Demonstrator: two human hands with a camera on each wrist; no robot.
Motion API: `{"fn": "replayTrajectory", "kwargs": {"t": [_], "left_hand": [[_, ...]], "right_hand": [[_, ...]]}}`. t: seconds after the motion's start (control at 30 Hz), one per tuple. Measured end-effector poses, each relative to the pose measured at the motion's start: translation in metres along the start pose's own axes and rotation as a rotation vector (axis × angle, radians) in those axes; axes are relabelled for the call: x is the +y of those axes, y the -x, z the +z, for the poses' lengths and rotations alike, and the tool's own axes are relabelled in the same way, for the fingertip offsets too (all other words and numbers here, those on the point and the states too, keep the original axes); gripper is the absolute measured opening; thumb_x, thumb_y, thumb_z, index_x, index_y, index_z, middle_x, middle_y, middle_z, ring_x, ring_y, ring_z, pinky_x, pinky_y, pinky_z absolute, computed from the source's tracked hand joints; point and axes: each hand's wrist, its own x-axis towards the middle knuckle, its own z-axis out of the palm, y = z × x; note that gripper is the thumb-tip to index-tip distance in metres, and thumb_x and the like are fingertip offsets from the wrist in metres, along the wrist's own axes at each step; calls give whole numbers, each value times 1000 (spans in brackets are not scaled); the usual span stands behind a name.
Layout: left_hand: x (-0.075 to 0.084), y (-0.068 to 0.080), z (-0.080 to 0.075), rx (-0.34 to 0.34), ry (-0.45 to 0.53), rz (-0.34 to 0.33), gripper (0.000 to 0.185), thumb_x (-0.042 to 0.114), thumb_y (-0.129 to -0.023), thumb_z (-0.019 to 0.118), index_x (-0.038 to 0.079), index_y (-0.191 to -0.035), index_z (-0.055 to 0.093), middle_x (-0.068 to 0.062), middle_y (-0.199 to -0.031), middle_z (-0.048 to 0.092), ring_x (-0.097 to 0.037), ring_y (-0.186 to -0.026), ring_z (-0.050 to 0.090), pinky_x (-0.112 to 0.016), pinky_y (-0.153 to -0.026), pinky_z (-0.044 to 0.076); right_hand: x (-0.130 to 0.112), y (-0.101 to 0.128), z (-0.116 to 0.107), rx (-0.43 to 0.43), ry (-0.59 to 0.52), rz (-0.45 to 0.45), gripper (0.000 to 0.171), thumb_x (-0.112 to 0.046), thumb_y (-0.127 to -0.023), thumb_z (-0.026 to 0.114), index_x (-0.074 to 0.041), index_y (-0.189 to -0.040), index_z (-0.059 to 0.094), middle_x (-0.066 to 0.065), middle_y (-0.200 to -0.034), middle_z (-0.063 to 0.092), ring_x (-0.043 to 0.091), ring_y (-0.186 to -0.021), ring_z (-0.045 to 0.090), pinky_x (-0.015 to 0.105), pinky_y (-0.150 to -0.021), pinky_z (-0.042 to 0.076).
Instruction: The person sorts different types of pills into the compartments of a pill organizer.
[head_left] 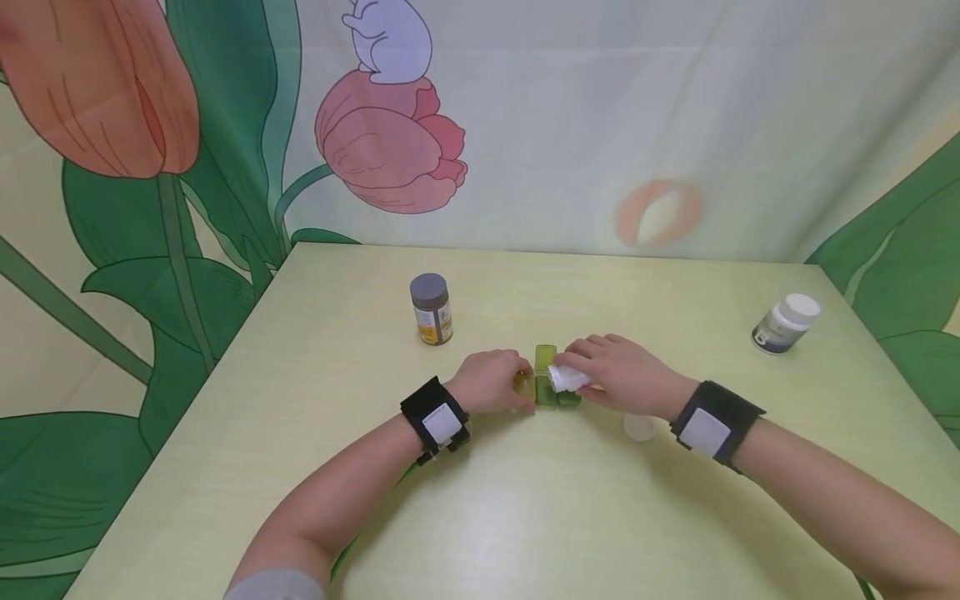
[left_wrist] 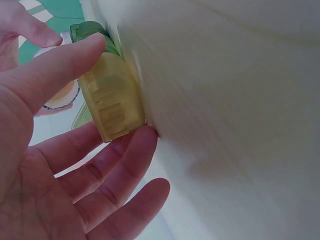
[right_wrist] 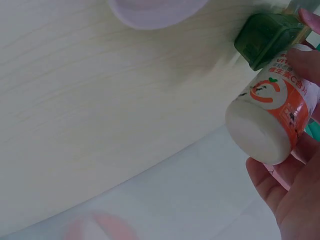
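Note:
A small green and yellow pill organiser (head_left: pixel 547 385) lies in the middle of the table, one lid standing up. My left hand (head_left: pixel 491 382) holds its yellow end (left_wrist: pixel 112 102) between thumb and fingers. My right hand (head_left: pixel 622 373) grips a white bottle with an orange label (right_wrist: pixel 272 114), tipped on its side with its mouth over the green compartments (right_wrist: pixel 267 36). The bottle (head_left: pixel 567 378) shows white in the head view. Its loose white cap (head_left: pixel 638 426) lies on the table by my right wrist.
A dark-capped bottle with a yellow label (head_left: pixel 432 309) stands behind my left hand. A white-capped grey bottle (head_left: pixel 783 323) stands tilted at the far right. A tulip-print curtain hangs behind the pale wooden table (head_left: pixel 480 508).

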Motion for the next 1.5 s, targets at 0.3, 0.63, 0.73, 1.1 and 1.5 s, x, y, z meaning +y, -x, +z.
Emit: {"fn": "replayTrajectory", "kwargs": {"t": [0.3,0.63,0.73,1.1,1.5], "left_hand": [[0,1,0,9,-7,13,56,44,-79,79,11,-123,66,5,-87,56,-13,-77,52,-25,-61,39],[1,2,-1,8,-22,18,55,44,-80,79,11,-123,66,4,-86,55,-13,-76,51,-24,-60,39],[1,2,-1,12,-28,21,55,44,-80,79,11,-122,66,4,-86,55,-13,-76,51,-24,-60,38],[3,2,-2,2,-21,22,55,42,-80,79,10,-123,66,3,-84,54,-13,-75,51,-24,-59,37],[2,2,-2,4,-33,25,54,42,-81,79,10,-123,66,4,-85,54,-13,-75,51,-23,-59,38]], "right_hand": [[0,-4,0,28,64,-63,52,-14,-72,86,-9,-118,63,6,-107,63,26,-96,59,40,-82,49],[-4,-6,-4,33,70,-65,50,-14,-72,87,-10,-117,64,5,-106,63,25,-96,58,39,-82,49],[-5,-7,-5,32,78,-68,51,-14,-71,87,-10,-117,65,6,-107,63,26,-97,58,40,-83,49],[-6,-9,-5,29,139,-89,52,-11,-72,85,-13,-119,65,8,-110,63,28,-99,57,40,-85,48],[-6,-10,-8,-16,164,-45,55,-19,-73,87,-6,-118,58,8,-110,63,28,-100,58,40,-85,48]]}}
